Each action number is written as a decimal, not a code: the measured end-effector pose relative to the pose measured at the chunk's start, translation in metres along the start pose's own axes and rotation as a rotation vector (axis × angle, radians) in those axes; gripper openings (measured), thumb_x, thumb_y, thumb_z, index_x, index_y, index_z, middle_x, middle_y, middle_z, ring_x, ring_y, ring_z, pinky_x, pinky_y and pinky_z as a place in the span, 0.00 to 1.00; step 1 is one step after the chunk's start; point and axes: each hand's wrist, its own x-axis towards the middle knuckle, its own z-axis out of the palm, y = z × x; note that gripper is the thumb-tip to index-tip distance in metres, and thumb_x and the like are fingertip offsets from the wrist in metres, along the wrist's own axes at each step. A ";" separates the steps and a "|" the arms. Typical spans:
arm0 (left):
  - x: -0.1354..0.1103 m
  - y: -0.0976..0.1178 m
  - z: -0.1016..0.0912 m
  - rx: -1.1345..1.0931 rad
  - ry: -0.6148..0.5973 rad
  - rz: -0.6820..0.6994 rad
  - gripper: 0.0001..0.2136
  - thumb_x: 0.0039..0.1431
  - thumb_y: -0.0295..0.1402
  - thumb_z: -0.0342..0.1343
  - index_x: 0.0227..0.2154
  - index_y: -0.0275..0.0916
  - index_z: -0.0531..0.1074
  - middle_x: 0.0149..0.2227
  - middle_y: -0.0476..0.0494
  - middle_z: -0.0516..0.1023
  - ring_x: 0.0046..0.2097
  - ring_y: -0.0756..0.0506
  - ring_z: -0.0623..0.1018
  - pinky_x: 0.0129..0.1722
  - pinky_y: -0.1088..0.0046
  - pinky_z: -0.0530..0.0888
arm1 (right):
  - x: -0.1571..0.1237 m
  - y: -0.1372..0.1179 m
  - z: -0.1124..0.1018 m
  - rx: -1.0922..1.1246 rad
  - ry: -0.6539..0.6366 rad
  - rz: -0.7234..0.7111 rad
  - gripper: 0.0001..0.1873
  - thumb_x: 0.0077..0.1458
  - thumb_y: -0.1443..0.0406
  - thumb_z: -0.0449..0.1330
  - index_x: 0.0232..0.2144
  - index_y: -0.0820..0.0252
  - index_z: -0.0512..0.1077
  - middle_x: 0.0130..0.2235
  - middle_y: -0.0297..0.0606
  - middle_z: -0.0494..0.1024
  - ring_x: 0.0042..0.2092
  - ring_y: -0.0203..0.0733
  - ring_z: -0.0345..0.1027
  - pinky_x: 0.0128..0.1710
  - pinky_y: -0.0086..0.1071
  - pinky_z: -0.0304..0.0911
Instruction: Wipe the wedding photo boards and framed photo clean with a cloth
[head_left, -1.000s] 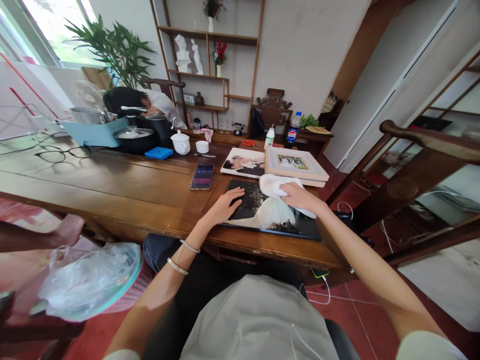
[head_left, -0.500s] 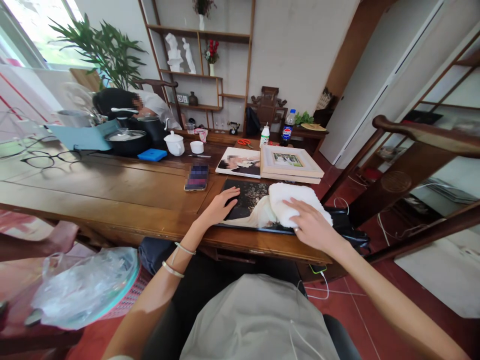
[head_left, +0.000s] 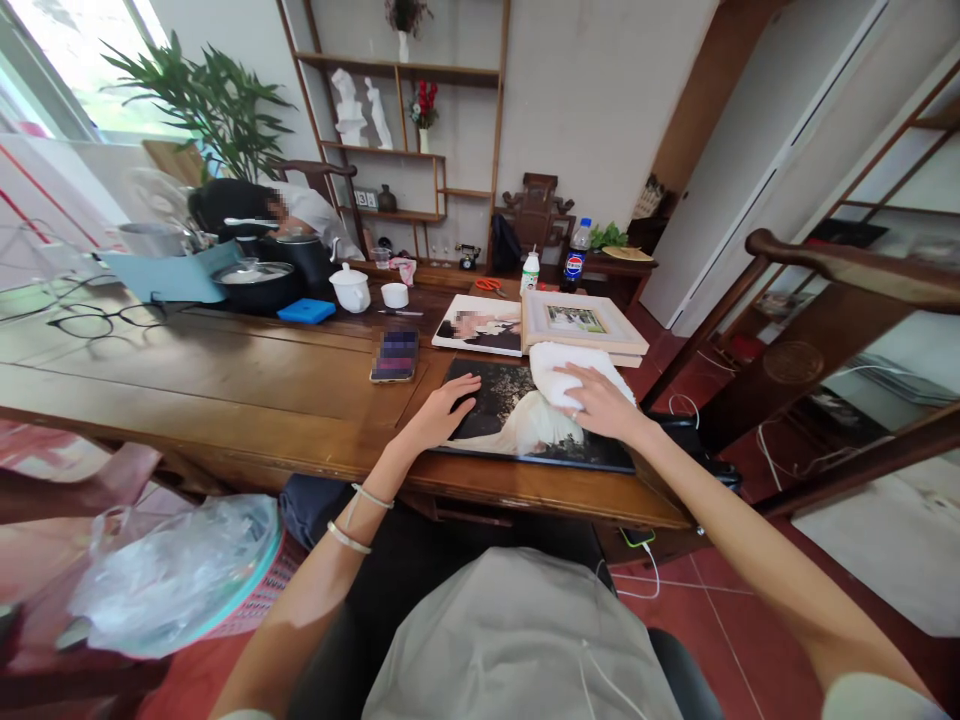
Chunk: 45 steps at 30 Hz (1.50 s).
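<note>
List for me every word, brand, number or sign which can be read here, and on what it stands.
"3": on the small number display; the digit beside it is unclear.
Blue-capped bottle: lettering too small to read; the logo resembles Pepsi's.
Small white bottle: label too small to read.
Phone: screen blurred, unreadable.

1 white cloth (head_left: pixel 552 374), 2 bottles (head_left: pixel 575 262)

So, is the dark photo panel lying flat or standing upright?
Flat: the photo panel lies picture-up on the wooden table, the left hand at its left edge.
</note>
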 end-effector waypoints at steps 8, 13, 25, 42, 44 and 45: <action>0.000 0.000 0.000 0.010 -0.002 0.002 0.17 0.62 0.35 0.46 0.50 0.36 0.70 0.57 0.39 0.69 0.61 0.42 0.64 0.61 0.57 0.60 | -0.009 -0.024 -0.010 0.005 -0.017 0.015 0.15 0.59 0.63 0.52 0.37 0.66 0.76 0.58 0.55 0.64 0.61 0.58 0.53 0.57 0.54 0.52; 0.000 -0.001 0.001 0.024 -0.004 0.010 0.18 0.62 0.35 0.45 0.51 0.36 0.70 0.57 0.39 0.69 0.61 0.43 0.64 0.61 0.58 0.60 | -0.055 -0.081 -0.034 0.081 -0.093 -0.027 0.09 0.52 0.69 0.57 0.33 0.60 0.77 0.61 0.47 0.61 0.63 0.58 0.49 0.59 0.55 0.50; 0.001 -0.001 0.000 0.016 -0.014 -0.001 0.17 0.61 0.34 0.46 0.50 0.37 0.70 0.57 0.40 0.69 0.61 0.42 0.64 0.61 0.57 0.60 | 0.000 -0.017 -0.009 0.043 -0.022 0.018 0.11 0.55 0.64 0.56 0.35 0.63 0.77 0.56 0.51 0.68 0.60 0.56 0.55 0.57 0.51 0.53; 0.000 -0.003 0.003 0.001 0.017 0.005 0.18 0.62 0.36 0.46 0.50 0.35 0.70 0.56 0.38 0.70 0.61 0.42 0.64 0.62 0.60 0.60 | -0.078 -0.105 -0.038 0.153 -0.084 0.013 0.13 0.42 0.74 0.56 0.28 0.58 0.77 0.61 0.45 0.61 0.64 0.58 0.47 0.60 0.57 0.48; 0.000 -0.003 0.003 -0.001 0.015 0.008 0.18 0.61 0.36 0.46 0.50 0.34 0.70 0.56 0.37 0.70 0.61 0.41 0.64 0.62 0.59 0.60 | -0.078 -0.104 -0.037 0.174 -0.074 0.013 0.13 0.42 0.75 0.56 0.28 0.58 0.77 0.61 0.44 0.61 0.64 0.57 0.46 0.61 0.56 0.47; 0.000 -0.003 0.002 -0.002 0.013 0.009 0.18 0.61 0.36 0.46 0.50 0.34 0.70 0.56 0.37 0.70 0.61 0.41 0.64 0.61 0.59 0.60 | -0.075 -0.099 -0.035 0.182 -0.065 0.008 0.13 0.42 0.75 0.56 0.29 0.58 0.77 0.61 0.43 0.61 0.64 0.56 0.47 0.61 0.55 0.47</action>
